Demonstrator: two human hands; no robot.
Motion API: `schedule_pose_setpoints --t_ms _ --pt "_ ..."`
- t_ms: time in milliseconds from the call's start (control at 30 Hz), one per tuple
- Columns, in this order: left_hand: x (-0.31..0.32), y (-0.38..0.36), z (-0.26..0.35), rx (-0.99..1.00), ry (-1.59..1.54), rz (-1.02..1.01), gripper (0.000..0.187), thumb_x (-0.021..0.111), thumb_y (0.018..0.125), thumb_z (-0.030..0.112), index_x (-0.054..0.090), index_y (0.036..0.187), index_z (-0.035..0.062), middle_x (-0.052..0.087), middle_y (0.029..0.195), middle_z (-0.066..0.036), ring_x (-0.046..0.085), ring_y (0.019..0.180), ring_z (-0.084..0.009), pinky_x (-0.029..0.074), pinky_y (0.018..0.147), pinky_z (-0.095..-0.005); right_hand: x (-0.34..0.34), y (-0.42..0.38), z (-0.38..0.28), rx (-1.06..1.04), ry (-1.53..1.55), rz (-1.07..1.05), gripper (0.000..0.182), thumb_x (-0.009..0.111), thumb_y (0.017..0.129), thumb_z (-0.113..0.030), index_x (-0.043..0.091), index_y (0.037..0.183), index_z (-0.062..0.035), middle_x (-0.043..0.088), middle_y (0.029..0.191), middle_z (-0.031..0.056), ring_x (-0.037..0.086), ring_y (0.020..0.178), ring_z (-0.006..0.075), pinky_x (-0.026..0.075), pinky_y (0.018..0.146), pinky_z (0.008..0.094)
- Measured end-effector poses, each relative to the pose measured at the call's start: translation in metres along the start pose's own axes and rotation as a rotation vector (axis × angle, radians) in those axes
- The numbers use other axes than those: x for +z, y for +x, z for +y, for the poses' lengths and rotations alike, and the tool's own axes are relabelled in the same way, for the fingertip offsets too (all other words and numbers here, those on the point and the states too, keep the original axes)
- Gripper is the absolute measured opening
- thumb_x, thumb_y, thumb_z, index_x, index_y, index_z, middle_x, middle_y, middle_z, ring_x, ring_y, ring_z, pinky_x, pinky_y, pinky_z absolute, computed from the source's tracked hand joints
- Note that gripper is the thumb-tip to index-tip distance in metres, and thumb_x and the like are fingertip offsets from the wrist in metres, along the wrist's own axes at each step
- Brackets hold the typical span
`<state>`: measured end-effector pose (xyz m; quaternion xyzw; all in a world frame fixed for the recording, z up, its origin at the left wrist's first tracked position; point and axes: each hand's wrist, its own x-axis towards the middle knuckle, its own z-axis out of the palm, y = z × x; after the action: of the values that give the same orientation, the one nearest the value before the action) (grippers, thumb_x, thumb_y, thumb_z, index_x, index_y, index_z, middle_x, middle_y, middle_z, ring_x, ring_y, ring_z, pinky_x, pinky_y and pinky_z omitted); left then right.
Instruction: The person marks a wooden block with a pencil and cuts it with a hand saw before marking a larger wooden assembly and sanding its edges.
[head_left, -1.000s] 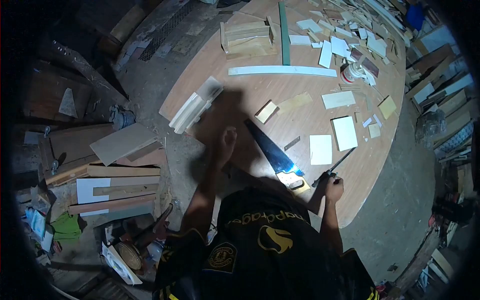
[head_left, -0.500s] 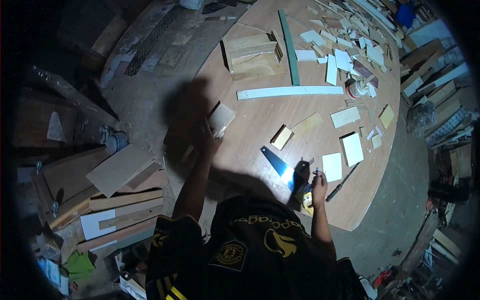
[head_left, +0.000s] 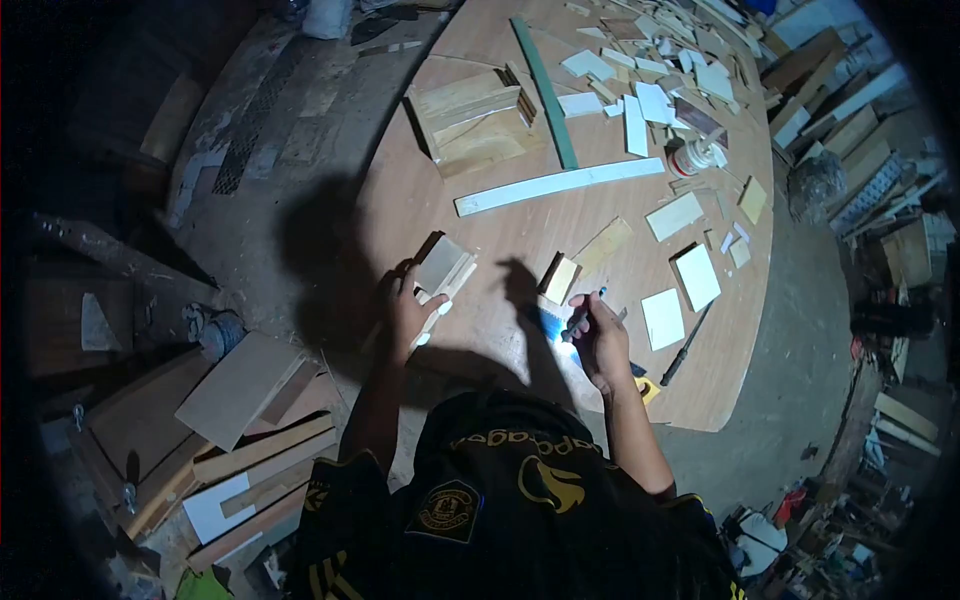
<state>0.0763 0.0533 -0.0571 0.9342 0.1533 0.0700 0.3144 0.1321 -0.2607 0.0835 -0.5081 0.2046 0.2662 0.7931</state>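
Observation:
My left hand (head_left: pixel 408 312) is closed around the near left side of a small wooden block (head_left: pixel 446 262), which lies on the table with a pale strip along its right edge. My right hand (head_left: pixel 604 340) has its fingers curled in a pinch around a thin, pen-like thing (head_left: pixel 602 292) with a blue end. Below that hand lies a handsaw (head_left: pixel 553 322), its blade partly covered and its yellow handle (head_left: pixel 648 389) showing by my wrist. Just beyond the right fingers stands a small dark-sided block (head_left: pixel 562 281), beside a flat light wood piece (head_left: pixel 605 250).
A white strip (head_left: pixel 560 187) and a green strip (head_left: pixel 545 95) lie beyond my hands, near an open wooden box frame (head_left: pixel 475 125). Glue container (head_left: pixel 690 158) and many offcuts sit far right. At right are pale boards (head_left: pixel 662 319) and a dark rod-like tool (head_left: pixel 688 345).
My right hand has moved left and forward from beside the saw handle to above the blade. The view has shifted slightly; my left hand stays at the wooden block, its grip more visible.

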Motion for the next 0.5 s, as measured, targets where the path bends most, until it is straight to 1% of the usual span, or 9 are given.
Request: schedule_pose_setpoints --t_ms 67,100,167,200,300,333,367,433,500 --pt "-0.03 0.007 0.015 0.262 -0.056 -0.051 0.07 0.087 0.066 0.021 0.056 0.125 0.0002 0.062 0.116 -0.018 0.061 0.106 -0.0288 0.048 0.092 -0.039 0.017 -0.007 -0.013 -0.045 0.063 -0.043 0.031 0.05 0.101 -0.034 0.058 0.096 -0.0046 0.047 0.069 -0.0006 0.048 0.066 0.0129 0.043 0.067 0.0312" --pt "-0.035 0.007 0.02 0.268 -0.064 -0.055 0.07 0.087 0.066 0.021 0.056 0.125 0.0002 0.062 0.116 -0.018 0.061 0.106 -0.0288 0.048 0.092 -0.039 0.022 -0.01 -0.018 -0.05 0.062 -0.034 0.031 0.05 0.101 -0.034 0.058 0.096 -0.0046 0.047 0.069 -0.0006 0.048 0.066 0.0129 0.043 0.067 0.0312" --pt "-0.041 0.0 0.027 -0.04 -0.602 -0.465 0.068 0.084 0.072 0.017 0.053 0.131 0.0002 0.064 0.116 -0.016 0.062 0.106 -0.0217 0.048 0.094 -0.0345 0.028 -0.014 -0.028 -0.166 0.131 -0.06 0.028 0.052 0.101 -0.03 0.058 0.096 -0.0028 0.049 0.069 0.0015 0.05 0.067 0.0132 0.043 0.068 0.0299" --pt "-0.045 -0.001 0.029 -0.003 -0.794 -0.536 0.066 0.08 0.078 0.015 0.05 0.135 0.0002 0.063 0.122 -0.014 0.058 0.11 -0.0171 0.045 0.096 -0.0321 0.03 -0.016 -0.034 -0.23 0.114 -0.108 0.025 0.053 0.101 -0.027 0.057 0.094 -0.0038 0.051 0.071 0.0021 0.051 0.069 0.0134 0.044 0.069 0.0298" --pt "-0.071 0.001 0.054 0.174 -0.827 -0.618 0.062 0.077 0.082 0.018 0.049 0.135 -0.0013 0.064 0.118 -0.013 0.059 0.108 -0.017 0.045 0.097 -0.0327 0.034 -0.025 -0.049 -0.326 0.044 -0.17 0.025 0.053 0.101 -0.027 0.057 0.097 -0.0029 0.054 0.074 0.003 0.052 0.07 0.0133 0.044 0.071 0.0301" --pt "-0.097 0.006 0.082 0.126 -0.775 -0.73 0.062 0.069 0.083 0.012 0.045 0.136 -0.0067 0.06 0.125 -0.015 0.055 0.116 -0.0191 0.041 0.103 -0.0342 0.036 -0.032 -0.057 -0.363 0.02 -0.206 0.023 0.054 0.1 -0.024 0.057 0.098 -0.0012 0.057 0.078 0.0055 0.055 0.074 0.0136 0.045 0.072 0.0299" --pt "-0.096 0.013 0.083 0.172 -0.767 -0.82 0.068 0.075 0.082 0.026 0.047 0.133 -0.0085 0.062 0.123 -0.013 0.057 0.112 -0.0183 0.042 0.1 -0.0334 0.044 -0.04 -0.065 -0.371 0.023 -0.202 0.023 0.054 0.1 -0.024 0.057 0.098 -0.0012 0.057 0.078 0.0055 0.055 0.074 0.0136 0.045 0.072 0.0299" --pt "-0.095 0.013 0.085 0.227 -0.982 -0.864 0.07 0.079 0.079 0.033 0.051 0.131 -0.0035 0.065 0.116 -0.012 0.06 0.108 -0.0179 0.045 0.096 -0.0329 0.057 -0.059 -0.078 -0.471 -0.076 -0.206 0.021 0.055 0.099 -0.02 0.056 0.101 0.001 0.06 0.081 0.0084 0.057 0.077 0.0147 0.045 0.073 0.029" --pt "-0.106 0.019 0.099 0.259 -1.099 -1.0 0.082 0.08 0.076 0.045 0.049 0.133 -0.0047 0.062 0.121 -0.014 0.058 0.112 -0.0195 0.044 0.097 -0.0333 0.058 -0.07 -0.079 -0.503 -0.059 -0.231 0.018 0.057 0.097 -0.016 0.055 0.098 0.0014 0.06 0.082 0.0107 0.058 0.077 0.0161 0.045 0.073 0.029"
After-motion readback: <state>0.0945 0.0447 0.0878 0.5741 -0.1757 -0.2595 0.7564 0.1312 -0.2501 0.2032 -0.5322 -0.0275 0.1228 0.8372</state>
